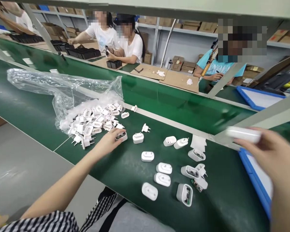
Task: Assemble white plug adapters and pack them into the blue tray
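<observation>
On the green work surface, my left hand [110, 141] is closed round the side of a white charger housing [122, 138]; dark parts show in its open top. To its right stands another white housing [138, 138], with a loose two-pin plug cap [146, 128] behind it. Raised at the far right, my right hand [272, 146] pinches a smooth white charger body [244, 134], slightly blurred. Several closed chargers [149, 191] are in the middle, while open housings with circuit boards inside [184, 195] lie further right. A bare circuit board [197, 185] lies partly under a white cap.
A clear plastic bag [70, 93] spills a heap of plug caps [94, 120] on the left. A green conveyor belt [159, 103] runs behind a metal rail. Blue-rimmed trays [252, 180] are at the right. Several co-workers [132, 45] sit across the belt.
</observation>
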The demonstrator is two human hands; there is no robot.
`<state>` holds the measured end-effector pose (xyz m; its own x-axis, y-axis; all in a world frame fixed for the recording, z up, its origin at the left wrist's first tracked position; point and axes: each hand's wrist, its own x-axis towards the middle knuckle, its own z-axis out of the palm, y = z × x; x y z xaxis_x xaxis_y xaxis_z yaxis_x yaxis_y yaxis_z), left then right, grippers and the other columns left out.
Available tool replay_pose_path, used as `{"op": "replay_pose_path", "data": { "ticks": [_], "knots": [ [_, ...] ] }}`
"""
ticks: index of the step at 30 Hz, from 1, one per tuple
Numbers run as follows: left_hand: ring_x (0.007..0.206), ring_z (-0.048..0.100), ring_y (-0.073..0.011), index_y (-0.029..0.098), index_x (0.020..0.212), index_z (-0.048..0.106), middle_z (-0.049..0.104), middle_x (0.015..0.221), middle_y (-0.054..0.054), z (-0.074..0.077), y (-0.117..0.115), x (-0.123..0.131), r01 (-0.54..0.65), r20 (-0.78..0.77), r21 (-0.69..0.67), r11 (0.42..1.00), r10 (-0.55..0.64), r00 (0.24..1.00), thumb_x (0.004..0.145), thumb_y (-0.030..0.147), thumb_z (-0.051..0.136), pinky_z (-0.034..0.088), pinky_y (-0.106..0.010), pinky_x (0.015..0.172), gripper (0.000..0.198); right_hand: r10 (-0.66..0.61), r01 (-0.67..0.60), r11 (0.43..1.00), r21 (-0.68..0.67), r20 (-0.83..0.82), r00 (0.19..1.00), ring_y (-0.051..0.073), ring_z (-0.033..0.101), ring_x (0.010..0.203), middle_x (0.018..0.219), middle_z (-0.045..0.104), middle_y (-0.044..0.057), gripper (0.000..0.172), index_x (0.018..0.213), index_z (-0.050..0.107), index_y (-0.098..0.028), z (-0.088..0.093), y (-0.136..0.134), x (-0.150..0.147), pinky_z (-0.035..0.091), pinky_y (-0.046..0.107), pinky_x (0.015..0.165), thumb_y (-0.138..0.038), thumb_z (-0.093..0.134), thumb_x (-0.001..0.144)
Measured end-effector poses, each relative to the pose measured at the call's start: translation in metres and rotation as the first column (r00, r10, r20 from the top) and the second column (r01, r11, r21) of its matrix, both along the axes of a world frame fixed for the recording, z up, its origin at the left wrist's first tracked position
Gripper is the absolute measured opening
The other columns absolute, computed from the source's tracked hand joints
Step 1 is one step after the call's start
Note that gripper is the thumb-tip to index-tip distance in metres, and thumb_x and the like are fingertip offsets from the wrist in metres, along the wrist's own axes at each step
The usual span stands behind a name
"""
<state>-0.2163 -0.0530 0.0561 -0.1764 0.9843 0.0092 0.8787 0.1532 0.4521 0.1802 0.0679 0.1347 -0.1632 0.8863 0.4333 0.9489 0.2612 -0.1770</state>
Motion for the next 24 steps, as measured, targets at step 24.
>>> {"op": "replay_pose_path", "data": {
  "ticks": [24],
  "knots": [
    [0.110,0.030,-0.0251,0.018,0.080,0.048,0.030,0.119,-0.009,-0.052,-0.080,0.128,0.163,0.338,0.186,0.969,-0.218,0.915,0.057,0.025,0.058,0.035,-0.037,0.084,0.026,0.470,-0.312,0.478,-0.821,-0.060,0.880,0.023,0.049,0.091,0.104,0.052,0.008,0.059,0.114,0.037,-0.019,-0.047,-0.100,-0.129,0.040,0.032,0.072,-0.022,0.056,0.059]
  ]
}}
